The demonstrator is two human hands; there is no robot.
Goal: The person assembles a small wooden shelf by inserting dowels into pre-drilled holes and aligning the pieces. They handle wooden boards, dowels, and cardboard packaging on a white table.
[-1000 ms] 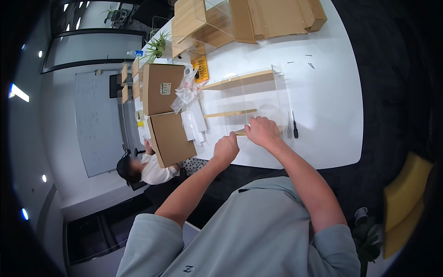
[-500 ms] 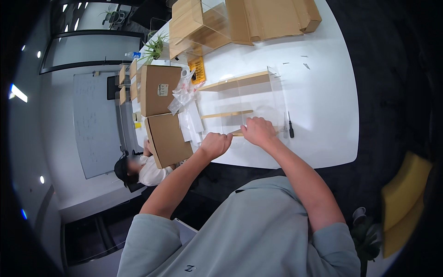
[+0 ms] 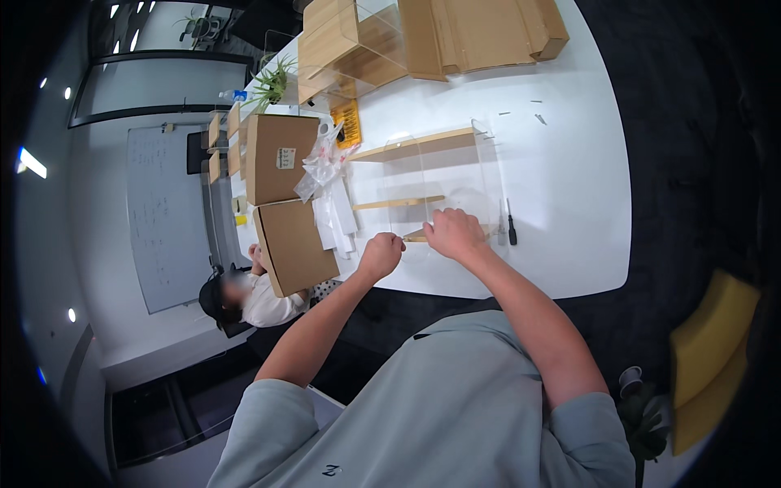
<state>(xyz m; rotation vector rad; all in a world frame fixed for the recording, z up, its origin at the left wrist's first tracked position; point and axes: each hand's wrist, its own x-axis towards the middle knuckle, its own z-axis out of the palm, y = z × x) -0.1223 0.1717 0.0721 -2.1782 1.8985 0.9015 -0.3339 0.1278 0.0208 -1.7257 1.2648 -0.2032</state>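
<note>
A shelf of clear panels (image 3: pixel 490 167) and pale wooden boards lies on the white table in front of me. Its far wooden board (image 3: pixel 419 144) and middle wooden board (image 3: pixel 399 202) run roughly side to side. At the near wooden board (image 3: pixel 416 238), my left hand (image 3: pixel 381 255) is closed, fingertips at the board's left end; what it pinches is hidden. My right hand (image 3: pixel 455 234) curls its fingers over the same board, covering its middle. To the right of that hand lies a screwdriver (image 3: pixel 512 228) with a black handle.
Two cardboard boxes (image 3: pixel 282 159) stand left, with clear plastic bags (image 3: pixel 324 167) beside them. A finished-looking wood-and-clear unit (image 3: pixel 329 41) and opened cardboard (image 3: pixel 496 37) lie at the back. Small metal pieces (image 3: pixel 540 119) rest far right. A person (image 3: pixel 272 302) sits beyond the boxes.
My left hand has shifted slightly left, leaving a wider gap between the hands and showing more of the near board. My right hand stays almost in place.
</note>
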